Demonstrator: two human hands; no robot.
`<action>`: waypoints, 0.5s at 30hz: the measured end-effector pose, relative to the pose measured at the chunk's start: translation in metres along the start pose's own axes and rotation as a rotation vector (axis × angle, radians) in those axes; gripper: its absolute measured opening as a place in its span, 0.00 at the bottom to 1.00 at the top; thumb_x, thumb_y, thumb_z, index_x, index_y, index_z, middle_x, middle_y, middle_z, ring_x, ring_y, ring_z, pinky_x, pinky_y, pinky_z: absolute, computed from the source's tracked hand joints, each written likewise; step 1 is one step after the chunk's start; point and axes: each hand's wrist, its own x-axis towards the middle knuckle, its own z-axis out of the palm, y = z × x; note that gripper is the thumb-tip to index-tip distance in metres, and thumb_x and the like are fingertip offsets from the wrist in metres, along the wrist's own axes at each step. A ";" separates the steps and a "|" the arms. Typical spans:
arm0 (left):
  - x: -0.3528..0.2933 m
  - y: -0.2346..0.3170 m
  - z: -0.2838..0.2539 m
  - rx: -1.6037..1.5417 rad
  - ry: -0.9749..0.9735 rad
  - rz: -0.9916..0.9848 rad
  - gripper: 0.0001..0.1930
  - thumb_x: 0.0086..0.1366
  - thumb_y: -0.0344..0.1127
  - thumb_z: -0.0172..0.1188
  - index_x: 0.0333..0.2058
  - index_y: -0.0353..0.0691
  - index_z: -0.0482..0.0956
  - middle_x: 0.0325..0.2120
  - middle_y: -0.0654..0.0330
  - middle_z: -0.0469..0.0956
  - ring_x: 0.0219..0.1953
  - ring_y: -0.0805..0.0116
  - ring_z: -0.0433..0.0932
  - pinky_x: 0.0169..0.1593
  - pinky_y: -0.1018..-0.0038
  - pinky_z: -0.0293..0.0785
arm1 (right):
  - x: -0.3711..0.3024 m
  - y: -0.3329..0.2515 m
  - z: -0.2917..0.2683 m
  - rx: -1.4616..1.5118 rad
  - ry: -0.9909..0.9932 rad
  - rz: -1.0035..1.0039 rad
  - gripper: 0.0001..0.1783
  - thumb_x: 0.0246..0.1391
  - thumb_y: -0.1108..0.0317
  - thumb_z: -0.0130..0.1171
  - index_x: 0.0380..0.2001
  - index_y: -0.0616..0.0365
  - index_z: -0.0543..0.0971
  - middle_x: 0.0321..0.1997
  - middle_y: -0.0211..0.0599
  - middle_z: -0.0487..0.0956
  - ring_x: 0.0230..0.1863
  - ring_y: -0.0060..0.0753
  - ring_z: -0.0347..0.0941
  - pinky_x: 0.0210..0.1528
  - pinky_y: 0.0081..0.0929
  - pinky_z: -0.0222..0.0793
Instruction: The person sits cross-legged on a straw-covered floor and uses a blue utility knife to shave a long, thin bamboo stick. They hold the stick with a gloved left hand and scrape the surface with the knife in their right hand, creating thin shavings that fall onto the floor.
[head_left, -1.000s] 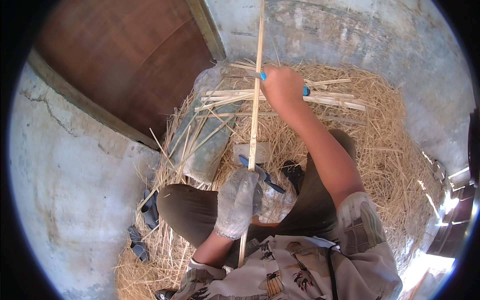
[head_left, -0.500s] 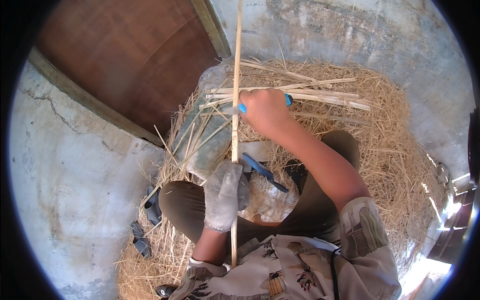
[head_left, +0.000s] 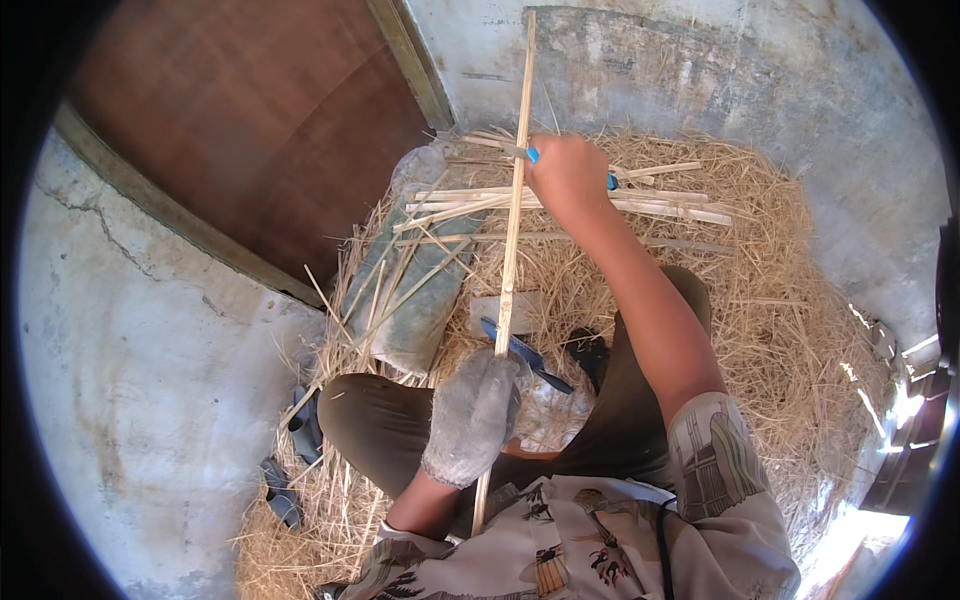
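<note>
A long pale wooden strip, likely split bamboo (head_left: 513, 230), runs from my lap up toward the far wall. My left hand (head_left: 472, 415), in a grey work glove, is closed round its lower part. My bare right hand (head_left: 568, 180) grips a blue-handled knife (head_left: 533, 155), and the knife's blade lies against the strip's upper part. Most of the handle is hidden in the fist; its dark end shows on the right. Beyond my legs, several split strips (head_left: 670, 207) lie crosswise on the shavings.
Thin shavings (head_left: 780, 260) cover the floor around my crossed legs. A greenish sack-like slab (head_left: 405, 310) lies at left. Before me are a blue tool-like object (head_left: 525, 352) and a dark sandal-like item (head_left: 588, 350). Walls and a brown door panel (head_left: 250, 120) stand close.
My right hand has moved up and to the right along the strip with the knife. The strip has tilted rightward at its far end, and my gloved left hand has shifted slightly right and nearer.
</note>
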 end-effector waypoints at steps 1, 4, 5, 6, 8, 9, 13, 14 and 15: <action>0.000 -0.002 -0.002 0.042 -0.007 0.041 0.16 0.77 0.44 0.54 0.39 0.35 0.77 0.15 0.69 0.67 0.15 0.82 0.63 0.19 0.80 0.58 | 0.003 0.002 0.000 -0.005 0.000 0.014 0.09 0.55 0.63 0.67 0.26 0.56 0.84 0.20 0.45 0.80 0.24 0.49 0.80 0.27 0.43 0.75; -0.007 -0.014 -0.009 0.168 -0.058 0.193 0.16 0.77 0.45 0.55 0.39 0.35 0.77 0.15 0.69 0.67 0.16 0.82 0.63 0.20 0.81 0.59 | 0.018 0.014 -0.004 0.071 -0.180 0.293 0.09 0.57 0.62 0.65 0.29 0.56 0.84 0.25 0.49 0.82 0.29 0.51 0.82 0.30 0.45 0.77; -0.011 -0.020 -0.010 0.210 -0.094 0.261 0.16 0.77 0.45 0.55 0.39 0.35 0.77 0.15 0.69 0.68 0.16 0.82 0.64 0.20 0.81 0.59 | 0.022 0.022 -0.006 0.052 -0.151 0.305 0.10 0.58 0.62 0.65 0.30 0.57 0.85 0.26 0.49 0.82 0.30 0.51 0.82 0.32 0.45 0.77; -0.020 -0.025 -0.013 0.256 -0.125 0.268 0.15 0.76 0.44 0.55 0.40 0.35 0.77 0.18 0.66 0.70 0.17 0.78 0.66 0.21 0.78 0.62 | 0.023 0.034 -0.007 0.035 -0.126 0.320 0.10 0.59 0.62 0.65 0.31 0.57 0.85 0.27 0.49 0.83 0.32 0.51 0.82 0.33 0.46 0.78; -0.041 -0.033 -0.018 0.351 -0.189 0.236 0.14 0.74 0.42 0.55 0.41 0.35 0.78 0.26 0.57 0.75 0.22 0.67 0.74 0.25 0.71 0.69 | 0.030 0.049 -0.011 0.014 -0.090 0.397 0.10 0.59 0.61 0.64 0.32 0.57 0.85 0.28 0.49 0.83 0.33 0.52 0.83 0.35 0.47 0.78; -0.050 -0.033 -0.021 0.383 -0.191 0.181 0.13 0.73 0.41 0.55 0.42 0.36 0.79 0.29 0.54 0.77 0.24 0.63 0.77 0.27 0.68 0.72 | 0.032 0.052 -0.011 0.016 -0.089 0.461 0.10 0.59 0.61 0.64 0.32 0.57 0.85 0.29 0.49 0.84 0.34 0.52 0.83 0.36 0.47 0.79; -0.085 -0.028 -0.023 0.469 -0.154 -0.046 0.11 0.70 0.35 0.54 0.44 0.37 0.81 0.33 0.52 0.79 0.28 0.57 0.80 0.31 0.64 0.76 | 0.027 0.057 -0.010 -0.075 -0.177 0.452 0.10 0.59 0.60 0.63 0.34 0.55 0.86 0.31 0.47 0.85 0.37 0.54 0.84 0.40 0.47 0.80; -0.092 -0.030 -0.026 0.508 -0.148 -0.084 0.11 0.70 0.35 0.54 0.44 0.37 0.81 0.34 0.52 0.79 0.29 0.56 0.81 0.32 0.63 0.76 | 0.026 0.056 -0.008 -0.079 -0.194 0.459 0.10 0.59 0.60 0.64 0.35 0.54 0.86 0.33 0.47 0.85 0.38 0.54 0.84 0.41 0.47 0.80; -0.099 -0.032 -0.029 0.544 -0.142 -0.119 0.12 0.70 0.35 0.53 0.45 0.38 0.82 0.35 0.52 0.80 0.30 0.56 0.81 0.32 0.63 0.77 | 0.024 0.057 -0.003 -0.083 -0.210 0.463 0.10 0.58 0.60 0.64 0.36 0.53 0.87 0.34 0.47 0.86 0.39 0.54 0.84 0.42 0.47 0.80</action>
